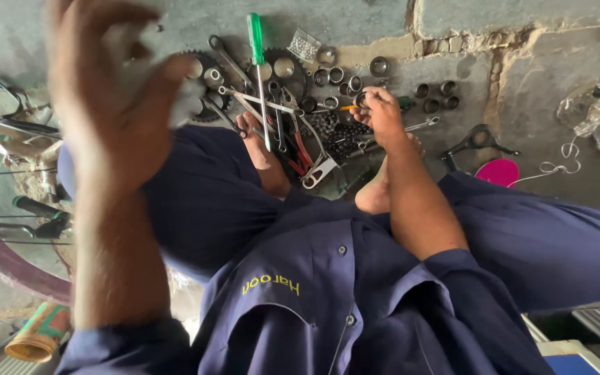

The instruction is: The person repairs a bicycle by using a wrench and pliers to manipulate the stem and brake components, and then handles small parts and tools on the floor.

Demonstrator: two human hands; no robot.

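- Left hand: raised close to the camera and blurred. Fingers are curled around a pale rag; the grasp looks closed on it, though blur hides the detail.
- Right hand: stretched down to the floor among the scattered parts. Fingertips are pinched narrowly on a small dark ring-shaped part; whether it is lifted or resting on the floor cannot be told.
- The small dark ring-shaped part sits just beyond the person's bare feet, beside a heap of small dark beads.
- Green-handled screwdriver: lies on the concrete floor, handle pointing away from the person, shaft across a pile of wrenches.
- Toothed sprocket: flat on the floor, partly behind the rag.
- Loose metal rings: scattered right of the right hand, clear of it.
- Red-handled pliers: near the feet, beneath the wrenches.
- Round pink lid: on the floor by the right knee, well apart from both hands.
- The person wears dark blue overalls and sits cross-legged.
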